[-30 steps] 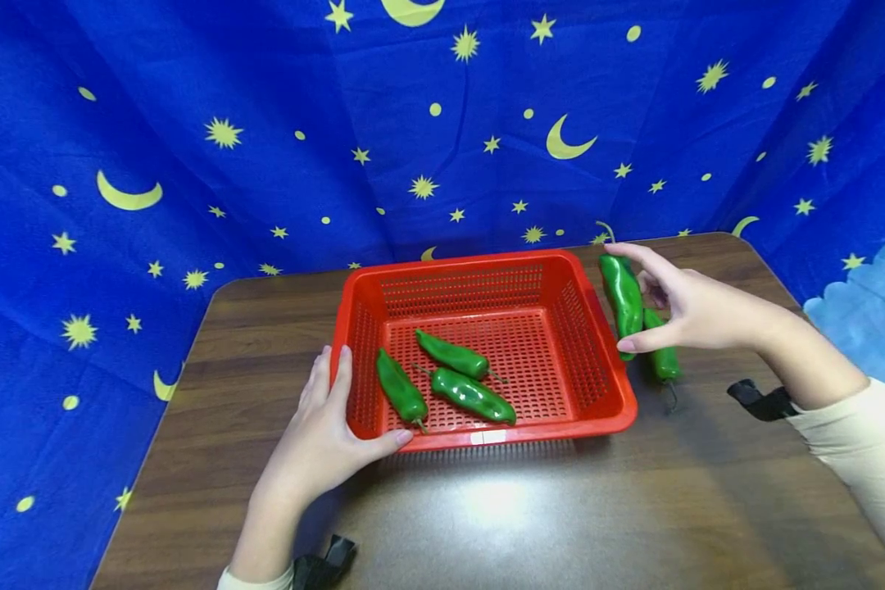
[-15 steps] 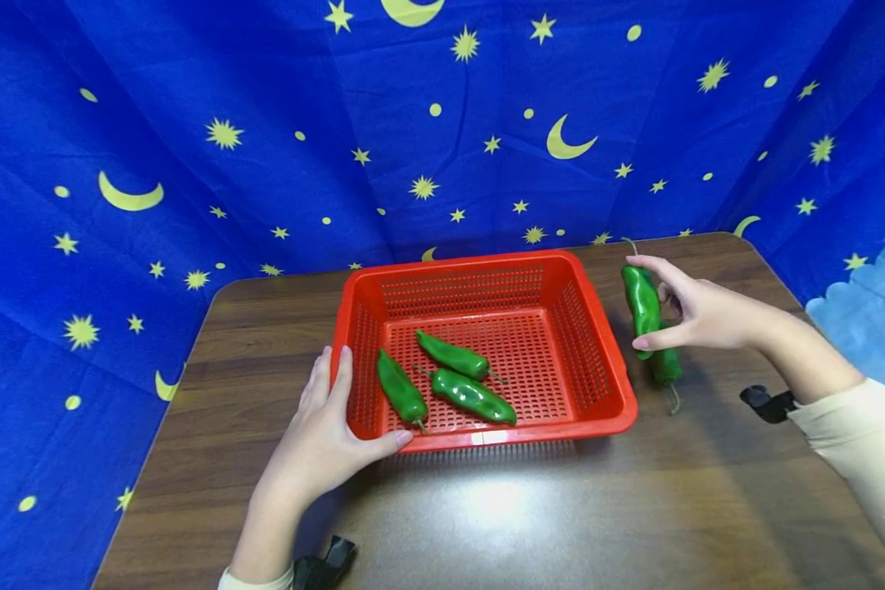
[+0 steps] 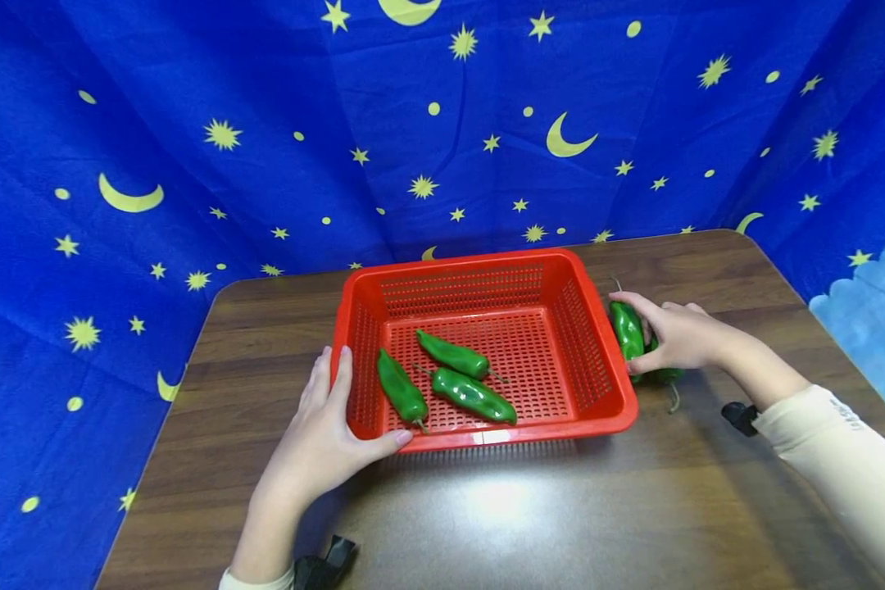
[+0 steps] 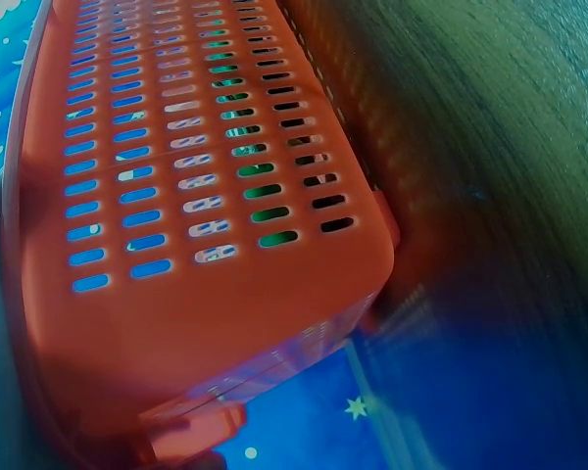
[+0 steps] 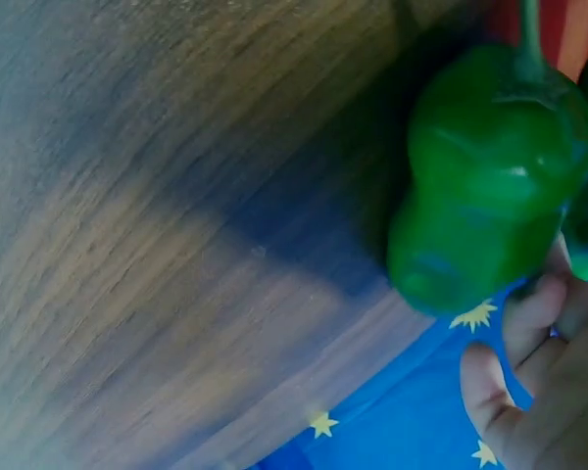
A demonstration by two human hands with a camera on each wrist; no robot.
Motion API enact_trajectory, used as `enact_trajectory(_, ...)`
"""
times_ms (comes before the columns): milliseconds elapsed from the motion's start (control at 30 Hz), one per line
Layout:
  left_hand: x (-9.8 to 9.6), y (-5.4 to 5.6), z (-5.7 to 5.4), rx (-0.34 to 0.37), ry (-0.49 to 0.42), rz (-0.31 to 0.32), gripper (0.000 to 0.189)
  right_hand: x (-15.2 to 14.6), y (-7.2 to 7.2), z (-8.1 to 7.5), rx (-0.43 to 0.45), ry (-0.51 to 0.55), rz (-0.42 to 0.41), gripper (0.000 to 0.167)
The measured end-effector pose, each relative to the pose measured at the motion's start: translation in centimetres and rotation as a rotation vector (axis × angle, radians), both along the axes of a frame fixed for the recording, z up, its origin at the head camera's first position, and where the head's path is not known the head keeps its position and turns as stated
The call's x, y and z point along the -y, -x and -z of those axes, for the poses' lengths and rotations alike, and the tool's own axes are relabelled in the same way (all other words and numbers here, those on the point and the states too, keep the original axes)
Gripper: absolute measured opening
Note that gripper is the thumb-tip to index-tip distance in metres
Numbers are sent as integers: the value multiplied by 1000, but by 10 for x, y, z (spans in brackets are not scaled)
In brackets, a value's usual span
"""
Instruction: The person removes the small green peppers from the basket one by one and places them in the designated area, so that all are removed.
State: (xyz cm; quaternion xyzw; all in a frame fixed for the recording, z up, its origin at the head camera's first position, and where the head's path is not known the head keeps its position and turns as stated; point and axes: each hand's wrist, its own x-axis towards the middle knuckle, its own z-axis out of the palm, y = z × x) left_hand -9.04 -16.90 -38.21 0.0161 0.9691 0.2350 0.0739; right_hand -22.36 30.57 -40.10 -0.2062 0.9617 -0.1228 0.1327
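Observation:
My left hand (image 3: pixel 320 447) rests on the near left corner of a red plastic basket (image 3: pixel 609 360), thumb along the front rim, fingers stretched along the left side. To the basket's right, my right hand (image 3: pixel 684 334) holds a long green pepper (image 3: pixel 626 328) between thumb and fingers, its stem pointing away. A second green pepper (image 3: pixel 667 375) lies on the table beneath that hand, mostly covered in the head view; the right wrist view shows this pepper (image 5: pixel 490 176) large. Inside the basket lie three more green peppers (image 3: pixel 453 355), towards the left.
The brown wooden table (image 3: pixel 531 524) carries all of it. Behind hangs a blue curtain (image 3: pixel 302 98) with yellow stars and moons. Basket holes (image 4: pixel 274 213) show green through the side wall in the left wrist view. A black strap (image 3: pixel 740 418) is at my right wrist.
My right hand first drew the held pepper slightly right, then lowered it nearer the table and towards the basket's right side. The left hand and basket have stayed still.

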Motion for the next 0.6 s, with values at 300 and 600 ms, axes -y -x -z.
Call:
enact_trajectory(300, 1, 1, 2, -3, -8, 1, 134, 5, 0, 4, 35, -103, 3, 108)
enact_trajectory(600, 1, 1, 2, -4, -9, 0, 134, 6, 1, -1, 97, -113, 32, 113)
